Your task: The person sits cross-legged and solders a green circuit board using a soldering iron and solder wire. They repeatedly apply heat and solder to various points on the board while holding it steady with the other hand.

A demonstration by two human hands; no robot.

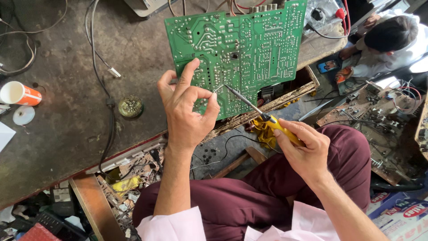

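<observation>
Grey, stained table (67, 134) carries our green circuit board (240, 49), solder side up, overhanging the near edge. Our left hand (187, 111) steadies the board's lower edge, fingers (209, 96) pinching thin solder wire (218, 88). Our right hand (305, 149) grips a yellow-handled soldering iron (263, 117), tip touching the board.

Off to my left on the grimy workbench (67, 129) there's an orange and white cup (18, 93), a white disc (23, 115) just beside it, and a black cable (108, 102) running down past a round tin of gunk (130, 106). Open drawer (129, 178) below is packed with scrap boards.
</observation>
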